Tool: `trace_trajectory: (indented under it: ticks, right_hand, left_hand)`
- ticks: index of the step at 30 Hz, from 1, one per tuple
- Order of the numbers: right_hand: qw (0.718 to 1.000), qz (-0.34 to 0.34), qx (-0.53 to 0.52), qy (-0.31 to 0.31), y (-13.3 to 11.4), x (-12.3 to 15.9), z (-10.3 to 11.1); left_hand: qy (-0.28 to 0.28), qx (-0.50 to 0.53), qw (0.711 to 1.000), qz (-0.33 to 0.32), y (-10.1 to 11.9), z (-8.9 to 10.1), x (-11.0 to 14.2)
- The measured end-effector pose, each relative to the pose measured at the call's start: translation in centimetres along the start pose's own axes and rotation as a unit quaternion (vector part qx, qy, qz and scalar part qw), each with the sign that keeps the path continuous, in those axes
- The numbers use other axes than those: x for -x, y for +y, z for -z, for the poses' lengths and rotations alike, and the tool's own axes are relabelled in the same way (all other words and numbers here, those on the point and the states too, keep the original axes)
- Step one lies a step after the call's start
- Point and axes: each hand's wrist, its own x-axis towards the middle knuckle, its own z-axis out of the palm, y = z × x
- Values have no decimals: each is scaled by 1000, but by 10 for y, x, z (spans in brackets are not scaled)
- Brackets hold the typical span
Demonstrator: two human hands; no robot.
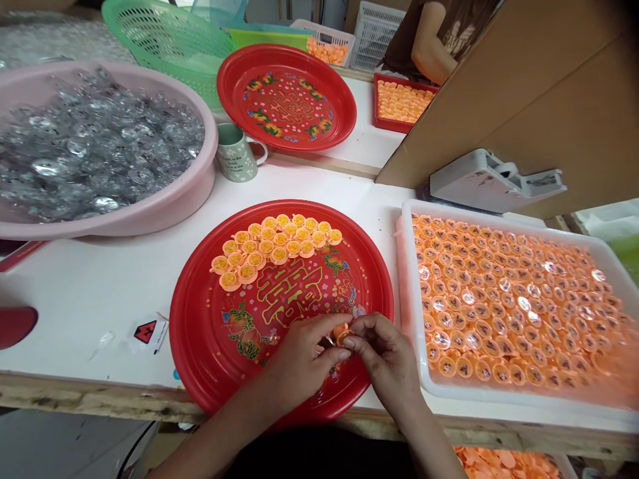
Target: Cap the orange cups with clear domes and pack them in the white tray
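My left hand (299, 362) and my right hand (387, 356) meet over the near part of a round red tray (204, 346). Together their fingertips pinch one small orange piece (342, 332). Several finished orange-and-yellow pieces (277, 249) lie in rows at the tray's far side. To the right, a white rectangular tray (414, 266) is packed with many orange pieces with clear domes (499, 293).
A pink basin (150, 209) of clear plastic caps sits far left, with a mug (237, 156) beside it. Behind are a second red tray (287, 100), a green basket (170, 40), and another person's arm (432, 56). A cardboard panel (524, 93) stands right.
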Motion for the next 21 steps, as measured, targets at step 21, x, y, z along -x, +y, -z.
trace_trajectory:
  ticks: [21]
  right_hand:
    - [973,193,101,71,-11,11,1]
  left_hand:
    - [9,-207,948,-243,-2,2,8]
